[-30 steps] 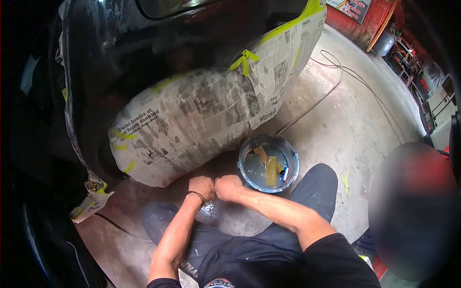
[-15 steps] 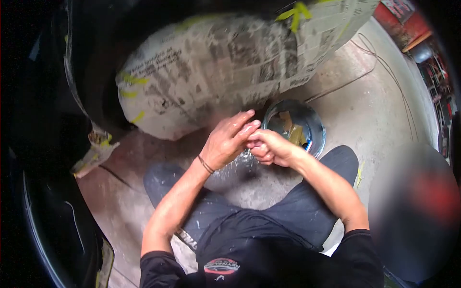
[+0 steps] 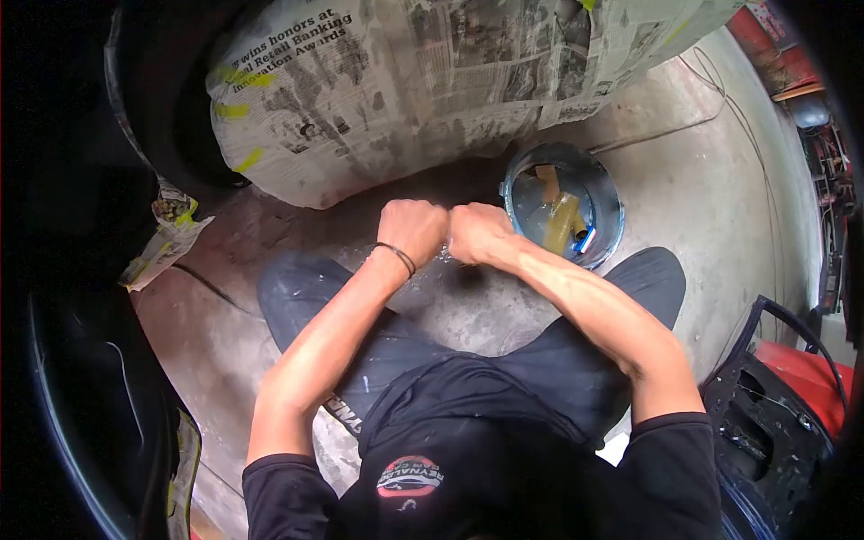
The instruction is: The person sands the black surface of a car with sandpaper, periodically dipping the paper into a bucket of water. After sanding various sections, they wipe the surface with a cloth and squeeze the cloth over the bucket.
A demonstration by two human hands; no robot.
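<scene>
My left hand (image 3: 411, 227) is a closed fist with its back turned up and a dark band at the wrist. Right beside it, my right hand (image 3: 480, 231) is closed as well, its knuckles close against the left. What they grip, if anything, is hidden under the fingers. Bright specks like water drops show just below the hands. To the right of my right hand stands a dark bucket (image 3: 617, 211) holding liquid, a yellowish piece (image 3: 562, 222), a tan piece (image 3: 546, 183) and a small blue-and-white item (image 3: 586, 239).
Ahead, a large panel is masked with wet newspaper (image 3: 432, 99) and yellow tape (image 3: 249, 160). Black bodywork (image 3: 90, 405) stands at the left. A hose (image 3: 661, 135) crosses the concrete floor (image 3: 693, 193). A dark car-door-like part (image 3: 765, 414) is at the right.
My left hand's extended fingers have curled into a fist, and both fists now sit side by side. The view has shifted, bringing the bucket and newspaper higher and the door-like part into sight.
</scene>
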